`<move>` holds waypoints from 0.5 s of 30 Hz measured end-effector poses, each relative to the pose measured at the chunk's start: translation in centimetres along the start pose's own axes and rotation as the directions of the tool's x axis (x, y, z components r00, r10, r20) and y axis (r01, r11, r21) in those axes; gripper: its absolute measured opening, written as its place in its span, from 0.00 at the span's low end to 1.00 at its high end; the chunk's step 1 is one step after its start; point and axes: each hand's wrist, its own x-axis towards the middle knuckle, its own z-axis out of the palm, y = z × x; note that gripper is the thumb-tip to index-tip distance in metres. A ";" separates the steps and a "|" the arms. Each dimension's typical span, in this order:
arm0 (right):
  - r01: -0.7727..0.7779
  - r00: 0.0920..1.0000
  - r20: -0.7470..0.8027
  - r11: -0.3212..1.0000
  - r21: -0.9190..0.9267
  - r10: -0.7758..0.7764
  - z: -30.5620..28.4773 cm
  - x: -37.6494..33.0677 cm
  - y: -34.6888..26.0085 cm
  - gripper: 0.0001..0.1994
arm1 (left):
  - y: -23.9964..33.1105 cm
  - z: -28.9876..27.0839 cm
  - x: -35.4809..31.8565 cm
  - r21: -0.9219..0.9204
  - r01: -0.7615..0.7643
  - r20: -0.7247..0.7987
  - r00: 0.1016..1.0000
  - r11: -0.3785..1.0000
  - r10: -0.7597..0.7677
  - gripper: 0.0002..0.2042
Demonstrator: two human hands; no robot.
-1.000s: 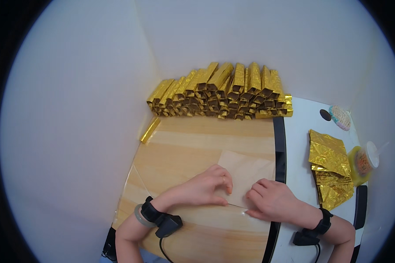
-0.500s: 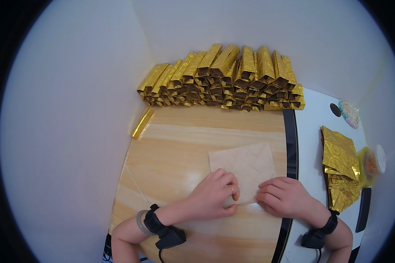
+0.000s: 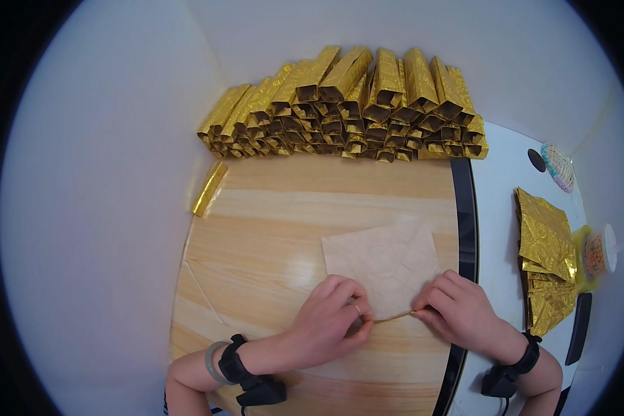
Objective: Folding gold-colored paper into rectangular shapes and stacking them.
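Since half a second ago the view has tipped a little lower and the sheet has turned slightly; both hands have closed in on its near edge, which is now lifted into a thin raised fold rather than lying flat.

Wooden counter point(image 3: 270, 229): pale grain, round-edged, carrying all the work. A white surface point(image 3: 499, 180) adjoins it on the right, past a dark rim.

Stack of folded gold paper ingots point(image 3: 347, 104): piled in rows along the far edge of the counter, open ends facing the person. Well apart from the hands.

Pile of flat gold foil sheets point(image 3: 548, 256): on the white surface, right of the work, unfolded.

Sheet of paper point(image 3: 385, 260): its plain tan side up, creased, lying on the counter between the ingots and the person, near edge in the hands.

Left hand point(image 3: 329, 322): grip clenched on the near edge of the sheet, thumb and fingers pinching the fold. A ring and a dark wrist strap are worn.

Right hand point(image 3: 461, 312): grip likewise pinched on the same edge, at its right end.

Single gold strip point(image 3: 209, 188): lying alone at the left edge of the counter.

Judgement: the first fold along the near edge appears to be under way.
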 end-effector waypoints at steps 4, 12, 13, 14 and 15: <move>-0.081 0.997 0.023 0.995 0.059 0.080 0.1 -0.1 -0.2 0.08 | 0.4 -0.3 -0.2 -0.023 0.056 -0.013 0.998 0.998 -0.056 0.08; -0.148 0.989 0.015 0.985 0.088 0.147 0.3 0.2 -0.7 0.09 | 0.9 -0.5 0.0 -0.059 0.152 0.003 0.988 0.987 -0.152 0.08; -0.173 0.985 0.019 0.981 0.093 0.172 0.3 0.2 -0.8 0.09 | 1.0 -0.6 0.0 -0.064 0.179 0.011 0.984 0.982 -0.178 0.08; -0.174 0.985 0.020 0.980 0.092 0.173 0.2 0.2 -0.9 0.09 | 1.0 -0.7 -0.1 -0.068 0.207 0.018 0.978 0.976 -0.207 0.08; -0.189 0.982 0.031 0.979 0.081 0.187 0.2 0.3 -0.9 0.09 | 1.1 -0.7 -0.1 -0.071 0.208 0.018 0.978 0.976 -0.207 0.08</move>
